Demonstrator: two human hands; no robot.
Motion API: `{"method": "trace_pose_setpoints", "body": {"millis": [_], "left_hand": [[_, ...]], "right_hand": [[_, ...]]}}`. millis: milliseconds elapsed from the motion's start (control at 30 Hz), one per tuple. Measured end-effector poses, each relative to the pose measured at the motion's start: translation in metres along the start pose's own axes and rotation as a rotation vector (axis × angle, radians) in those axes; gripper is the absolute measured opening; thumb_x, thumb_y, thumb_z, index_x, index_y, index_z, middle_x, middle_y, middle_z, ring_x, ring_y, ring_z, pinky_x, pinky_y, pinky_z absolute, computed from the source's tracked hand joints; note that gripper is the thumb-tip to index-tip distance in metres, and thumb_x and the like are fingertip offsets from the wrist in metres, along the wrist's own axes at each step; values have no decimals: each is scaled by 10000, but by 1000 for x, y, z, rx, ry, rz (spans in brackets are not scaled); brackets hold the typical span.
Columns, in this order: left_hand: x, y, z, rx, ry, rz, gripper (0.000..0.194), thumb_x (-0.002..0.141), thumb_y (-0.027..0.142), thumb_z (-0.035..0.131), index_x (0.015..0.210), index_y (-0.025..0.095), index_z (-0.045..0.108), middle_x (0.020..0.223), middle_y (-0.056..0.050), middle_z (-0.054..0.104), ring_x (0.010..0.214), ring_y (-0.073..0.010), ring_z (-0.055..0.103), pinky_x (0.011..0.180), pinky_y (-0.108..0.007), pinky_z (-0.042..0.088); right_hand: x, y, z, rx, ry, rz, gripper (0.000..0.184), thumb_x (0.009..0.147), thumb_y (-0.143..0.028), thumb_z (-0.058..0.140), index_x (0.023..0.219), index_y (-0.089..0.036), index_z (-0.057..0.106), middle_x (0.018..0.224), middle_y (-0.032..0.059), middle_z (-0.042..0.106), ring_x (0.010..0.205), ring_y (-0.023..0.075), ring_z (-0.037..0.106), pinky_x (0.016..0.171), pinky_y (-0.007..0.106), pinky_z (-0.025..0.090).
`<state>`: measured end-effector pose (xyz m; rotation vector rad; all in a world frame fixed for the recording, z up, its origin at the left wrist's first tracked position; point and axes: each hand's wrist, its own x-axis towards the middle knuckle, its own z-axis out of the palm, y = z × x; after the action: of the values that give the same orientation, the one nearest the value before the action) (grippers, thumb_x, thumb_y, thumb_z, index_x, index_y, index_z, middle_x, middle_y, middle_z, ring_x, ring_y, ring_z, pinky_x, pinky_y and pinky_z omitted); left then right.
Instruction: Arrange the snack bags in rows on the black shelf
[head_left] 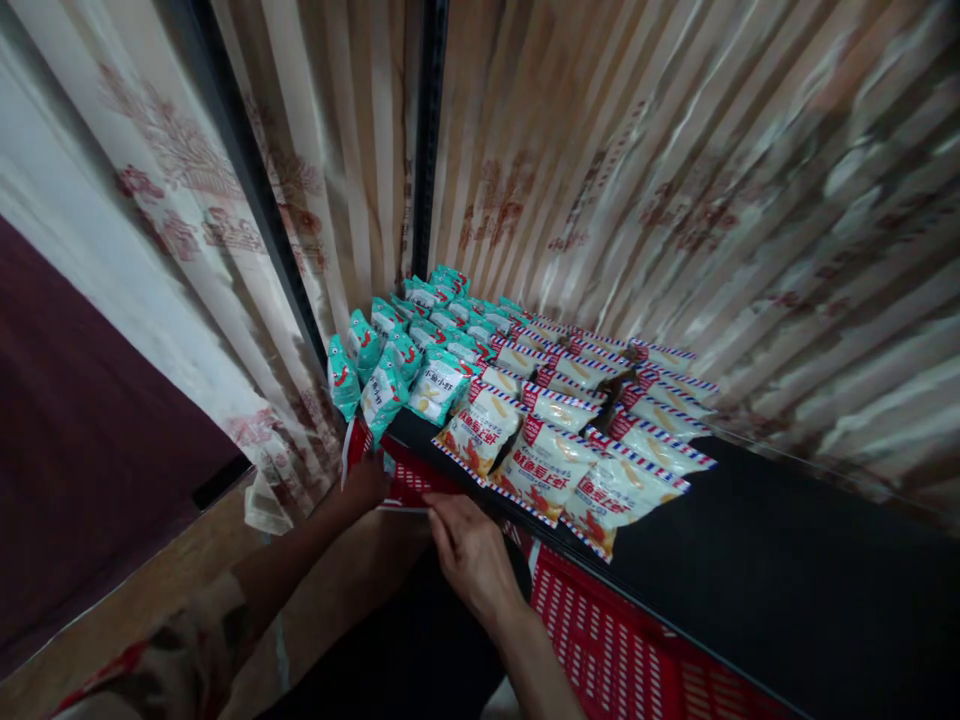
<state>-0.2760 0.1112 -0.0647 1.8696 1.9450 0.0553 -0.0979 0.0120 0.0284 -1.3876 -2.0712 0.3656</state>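
My left hand (pixel 365 484) is closed at the edge of a small red perforated basket (pixel 409 484), just below the front of the shelf; its fingertips are partly hidden. My right hand (pixel 471 548) has its fingers curled and pinched at the same basket's near rim. Above my left hand stand several turquoise snack bags (pixel 384 395) with a cartoon face at the top, in rows at the shelf's left end. To their right, rows of white snack bags (pixel 544 470) with red and blue striped edges lean back on the black shelf (pixel 735 560).
Under the shelf is a larger red perforated basket (pixel 592 625). Dark metal uprights (pixel 429 140) rise at the corner and at the left. Patterned curtains (pixel 517 170) hang behind and beside the shelf. Brown floor (pixel 150 590) shows at lower left.
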Motion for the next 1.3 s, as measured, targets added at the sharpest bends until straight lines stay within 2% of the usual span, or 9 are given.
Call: {"method": "trace_pose_setpoints", "body": {"millis": [67,167,333,567,800,967,1067,1167,1300], "left_hand": [[14,-7,3,33,-59,16,435,810,213,560,1229,121,490,1164,-166,589,1050,-282,585,891,-392,445],[30,-14,11,64,-136,21,380,850,244,545,1211,133,499,1062,-131,630,995,-250,605,871,-398,458],[47,-16,22,94,-199,-14,314,888,354,530,1123,148,551,1090,-72,598,941,-185,599,819,-401,507],[48,-10,21,67,-159,-46,232,883,257,533,1055,117,602,1032,-124,647,991,-223,617,846,-362,477],[42,-16,-13,-157,-63,-110,289,881,342,541,1072,129,576,1065,-86,611,946,-194,602,816,-389,503],[18,-40,-42,-409,-8,-190,204,859,238,469,776,126,617,715,-93,653,761,-221,665,603,-262,478],[-7,-51,-59,-565,-22,-211,232,836,278,424,723,145,578,562,-30,610,551,-173,635,479,-231,452],[-33,-57,-77,-729,-35,-221,201,769,320,454,707,155,550,497,8,570,423,-139,569,395,-216,415],[-58,-60,-99,-1066,-41,-208,214,609,360,557,682,159,543,433,46,512,339,-120,502,322,-199,354]], "right_hand": [[10,-10,11,52,-115,8,276,902,-181,411,1056,-204,638,979,40,694,906,169,639,818,300,513],[18,-14,25,99,-184,39,278,907,-190,405,1045,-186,647,974,50,694,912,174,638,819,293,508],[20,-7,34,130,-127,103,297,920,-225,387,1057,-189,647,991,59,694,924,178,641,835,304,499],[21,-5,36,143,-103,146,302,921,-227,386,1041,-191,660,985,58,702,922,178,646,841,309,495],[28,-6,36,146,-184,179,304,915,-222,390,1051,-182,660,1011,70,695,953,184,638,862,299,480],[35,-7,40,148,-247,201,307,901,-216,414,1112,-170,631,1088,85,669,1010,200,619,905,325,469],[39,-9,43,136,-263,201,314,871,-224,485,1156,-183,610,1129,87,649,1054,216,595,927,345,463],[42,-15,47,133,-276,158,414,814,-252,591,1221,-180,568,1204,103,608,1136,240,545,982,374,431],[42,-27,52,148,-330,95,675,716,-291,706,1329,-146,462,1347,145,493,1267,282,423,1073,448,331]]}}
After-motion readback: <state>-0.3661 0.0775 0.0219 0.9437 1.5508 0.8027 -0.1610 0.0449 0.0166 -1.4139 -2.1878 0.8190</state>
